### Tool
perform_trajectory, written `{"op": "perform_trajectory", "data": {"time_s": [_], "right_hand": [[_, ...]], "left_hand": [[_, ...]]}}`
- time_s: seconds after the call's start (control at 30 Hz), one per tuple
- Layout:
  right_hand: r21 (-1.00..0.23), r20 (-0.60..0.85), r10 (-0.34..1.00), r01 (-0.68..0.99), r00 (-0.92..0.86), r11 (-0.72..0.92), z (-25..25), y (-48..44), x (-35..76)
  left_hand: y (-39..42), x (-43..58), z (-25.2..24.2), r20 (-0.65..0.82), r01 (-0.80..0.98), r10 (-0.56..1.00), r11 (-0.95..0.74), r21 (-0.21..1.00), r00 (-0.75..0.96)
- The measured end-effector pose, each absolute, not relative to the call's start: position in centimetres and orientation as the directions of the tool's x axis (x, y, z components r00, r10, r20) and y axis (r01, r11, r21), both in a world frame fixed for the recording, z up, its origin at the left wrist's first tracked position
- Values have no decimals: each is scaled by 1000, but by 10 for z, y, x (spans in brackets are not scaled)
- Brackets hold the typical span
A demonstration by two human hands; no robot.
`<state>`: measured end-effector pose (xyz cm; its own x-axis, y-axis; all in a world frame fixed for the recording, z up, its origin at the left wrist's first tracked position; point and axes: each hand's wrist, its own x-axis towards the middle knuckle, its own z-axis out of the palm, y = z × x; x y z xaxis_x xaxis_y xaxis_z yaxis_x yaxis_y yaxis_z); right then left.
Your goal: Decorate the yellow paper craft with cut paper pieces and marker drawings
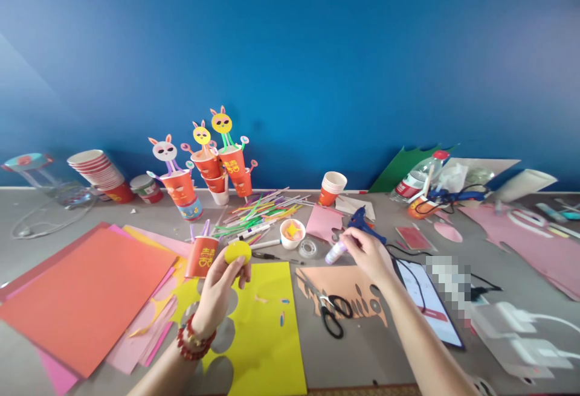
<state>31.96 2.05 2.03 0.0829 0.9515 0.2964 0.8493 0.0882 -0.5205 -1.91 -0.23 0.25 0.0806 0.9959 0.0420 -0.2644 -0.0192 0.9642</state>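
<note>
Between the fingers and thumb of my left hand (224,287) is a round yellow paper disc (238,252), held above the yellow sheet (267,329) with circles cut out of its left edge. My right hand (366,252) is closed around what looks like a glue stick (336,253), its pale purple end pointing down and left. Just below it, black-handled scissors (334,314) lie across an orange paper scrap (348,287) with shapes cut from it. A red paper cup (203,257) stands directly behind my left hand. A clear tape roll (308,249) lies between both hands.
Finished rabbit figures on red cups (177,186) stand at the back left. Loose coloured pipe cleaners or strips (258,212) lie mid-table. Orange sheets (86,293) are stacked left. A blue glue gun (362,222), a tablet (428,299) and white plugs (521,317) with cables lie right.
</note>
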Motion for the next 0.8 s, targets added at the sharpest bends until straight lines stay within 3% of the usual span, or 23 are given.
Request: {"op": "perform_trajectory", "data": {"time_s": [0.4,0.63,0.8], "right_hand": [[-126,361,922,972,-140,197,14,15,309],[-15,331,934,989,-135,148,6,19,308],[-12,302,942,987,-148,159,11,18,307]], "left_hand": [[-1,-19,4,29,-262,997,-8,965,75],[-1,-21,3,31,-271,997,-10,963,76],[-1,-21,0,44,-248,995,-21,969,90]]}}
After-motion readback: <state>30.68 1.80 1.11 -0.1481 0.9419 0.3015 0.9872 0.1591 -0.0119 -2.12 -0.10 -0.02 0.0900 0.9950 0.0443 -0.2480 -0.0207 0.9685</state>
